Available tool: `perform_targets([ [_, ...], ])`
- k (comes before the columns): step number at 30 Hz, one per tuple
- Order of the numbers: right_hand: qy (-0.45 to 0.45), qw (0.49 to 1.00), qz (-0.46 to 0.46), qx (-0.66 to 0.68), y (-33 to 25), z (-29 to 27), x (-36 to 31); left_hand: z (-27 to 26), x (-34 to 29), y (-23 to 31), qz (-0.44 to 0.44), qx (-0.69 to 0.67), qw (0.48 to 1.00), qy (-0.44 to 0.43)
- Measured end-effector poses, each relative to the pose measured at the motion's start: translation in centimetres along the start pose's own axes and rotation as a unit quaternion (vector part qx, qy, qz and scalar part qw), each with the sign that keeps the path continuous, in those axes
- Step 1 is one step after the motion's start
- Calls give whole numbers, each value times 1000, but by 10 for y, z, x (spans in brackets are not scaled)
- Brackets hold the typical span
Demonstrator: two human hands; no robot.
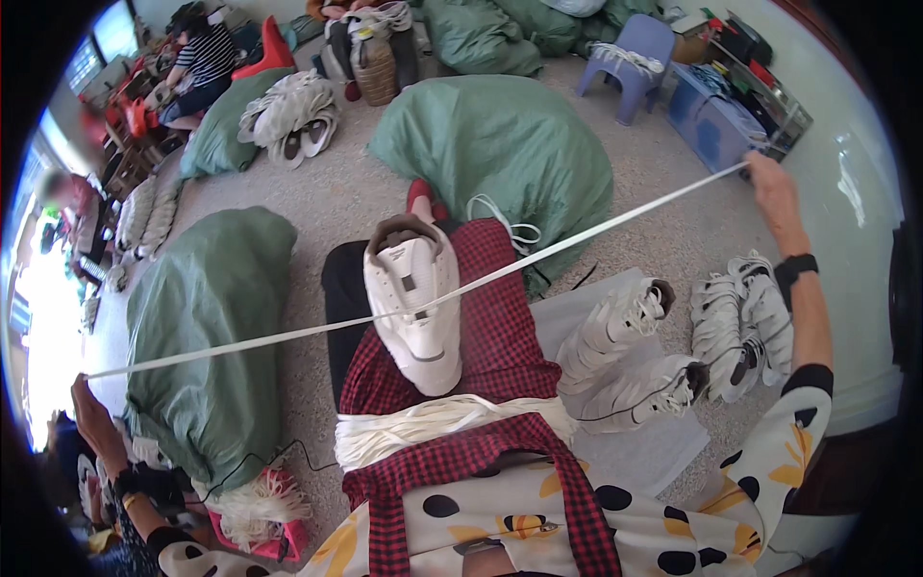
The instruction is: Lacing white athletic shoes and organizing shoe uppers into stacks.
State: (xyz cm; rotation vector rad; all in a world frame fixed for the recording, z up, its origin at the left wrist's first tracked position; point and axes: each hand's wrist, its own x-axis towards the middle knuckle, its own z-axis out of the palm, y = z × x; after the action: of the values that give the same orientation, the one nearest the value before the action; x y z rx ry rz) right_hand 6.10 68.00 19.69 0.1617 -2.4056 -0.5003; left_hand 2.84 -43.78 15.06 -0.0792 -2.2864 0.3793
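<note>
A white sneaker (pixel 415 298) rests on my lap, its toe toward me and its collar away. Through its lacing area runs a white shoelace (pixel 596 229), stretched taut to both sides. My left hand (pixel 93 413) is out at the far left, fingers pinched on one lace end. High on the right, my right hand (pixel 772 188) pinches the other end. A bundle of white laces (pixel 423 433) lies across my waist over a red and black checked apron (pixel 500 308).
Green sacks (pixel 207 317) stand at left and ahead (pixel 490 135). Laced white sneakers (pixel 625 327) sit on a sheet at right, beside stacked shoes (pixel 735 327). A pink basket (pixel 279 553) holds laces. Farther off are a purple chair (pixel 635 53), a blue bin (pixel 711 111) and a seated person (pixel 202 62).
</note>
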Motion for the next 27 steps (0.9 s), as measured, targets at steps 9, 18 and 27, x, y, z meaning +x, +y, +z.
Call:
perform_targets([
  [9, 395, 850, 309, 160, -146, -30, 14, -47, -5, 110, -221, 3, 951, 216],
  [18, -79, 572, 200, 792, -442, 29, 23, -23, 27, 418, -90, -598, 797, -15],
  [27, -127, 618, 161, 759, -461, 38, 35, -1, 3, 477, -133, -757, 612, -186],
])
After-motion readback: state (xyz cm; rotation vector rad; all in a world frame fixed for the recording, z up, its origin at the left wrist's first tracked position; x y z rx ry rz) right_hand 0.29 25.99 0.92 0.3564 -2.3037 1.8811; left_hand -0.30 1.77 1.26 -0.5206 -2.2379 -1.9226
